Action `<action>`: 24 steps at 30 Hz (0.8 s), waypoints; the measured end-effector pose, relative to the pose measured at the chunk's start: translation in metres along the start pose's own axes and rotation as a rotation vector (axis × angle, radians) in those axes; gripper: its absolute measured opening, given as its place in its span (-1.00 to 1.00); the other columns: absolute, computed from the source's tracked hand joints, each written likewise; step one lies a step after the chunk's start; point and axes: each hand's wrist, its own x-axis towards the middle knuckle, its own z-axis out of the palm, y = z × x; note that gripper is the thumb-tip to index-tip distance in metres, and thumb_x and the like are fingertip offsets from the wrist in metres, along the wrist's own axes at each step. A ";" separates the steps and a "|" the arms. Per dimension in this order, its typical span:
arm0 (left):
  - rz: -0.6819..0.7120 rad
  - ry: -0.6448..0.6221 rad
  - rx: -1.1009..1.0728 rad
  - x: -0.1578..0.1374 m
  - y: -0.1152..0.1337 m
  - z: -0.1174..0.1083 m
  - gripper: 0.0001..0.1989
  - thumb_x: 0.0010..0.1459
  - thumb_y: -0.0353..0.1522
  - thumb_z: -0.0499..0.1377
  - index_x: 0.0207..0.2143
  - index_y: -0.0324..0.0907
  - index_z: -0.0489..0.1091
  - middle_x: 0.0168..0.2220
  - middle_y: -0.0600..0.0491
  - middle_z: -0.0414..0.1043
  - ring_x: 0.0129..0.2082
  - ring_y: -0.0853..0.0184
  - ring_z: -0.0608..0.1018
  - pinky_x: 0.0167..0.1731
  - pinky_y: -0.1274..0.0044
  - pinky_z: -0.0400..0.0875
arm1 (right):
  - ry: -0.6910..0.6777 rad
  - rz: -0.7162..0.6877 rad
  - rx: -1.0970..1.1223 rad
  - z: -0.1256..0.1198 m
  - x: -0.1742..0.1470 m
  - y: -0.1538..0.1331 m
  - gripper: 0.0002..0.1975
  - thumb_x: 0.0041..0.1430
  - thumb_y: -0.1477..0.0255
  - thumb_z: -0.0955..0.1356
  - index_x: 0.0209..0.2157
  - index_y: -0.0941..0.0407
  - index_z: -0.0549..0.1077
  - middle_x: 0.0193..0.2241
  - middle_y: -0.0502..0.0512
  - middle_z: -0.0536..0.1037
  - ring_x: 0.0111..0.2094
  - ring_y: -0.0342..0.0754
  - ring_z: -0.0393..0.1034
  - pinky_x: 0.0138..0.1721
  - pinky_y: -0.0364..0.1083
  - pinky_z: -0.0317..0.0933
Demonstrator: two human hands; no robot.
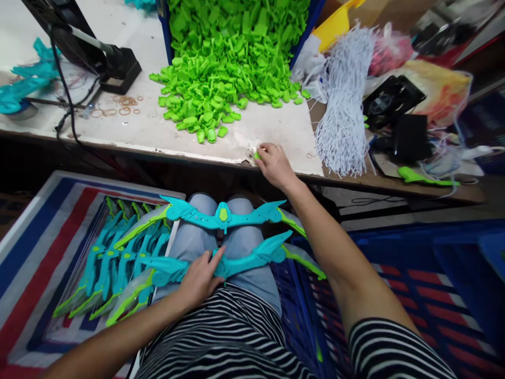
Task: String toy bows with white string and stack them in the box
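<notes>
Across my lap lie two turquoise toy bows with lime-green limbs. The far toy bow [248, 218] has a small green piece set in its middle. My left hand [200, 276] is closed around the middle of the near toy bow [254, 259] and covers part of it. At the table's front edge, my right hand [274, 164] pinches a small green plastic piece [256, 155], mostly hidden by the fingers. Beyond it, a heap of similar green plastic pieces [232, 79] spills from a blue bin [311, 23] onto the table [150, 129].
Several toy bows [114, 252] stand in a striped-lined box at my left. White cords [347, 105] hang over the table edge. Rubber bands [125, 105] and a black stand [118, 68] with a cable are at left. A blue crate [418, 284] stands at right.
</notes>
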 end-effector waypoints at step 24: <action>-0.225 -0.313 -0.982 0.065 -0.016 -0.041 -0.59 -0.01 -0.06 0.18 -0.37 -0.26 0.42 -0.49 0.13 0.35 -0.43 0.41 0.35 -0.36 0.56 0.26 | -0.234 -0.048 0.402 0.018 -0.210 -0.154 -0.73 0.24 0.38 0.28 -0.05 0.05 0.48 0.02 0.24 0.46 -0.01 0.06 0.34 -0.06 0.10 0.31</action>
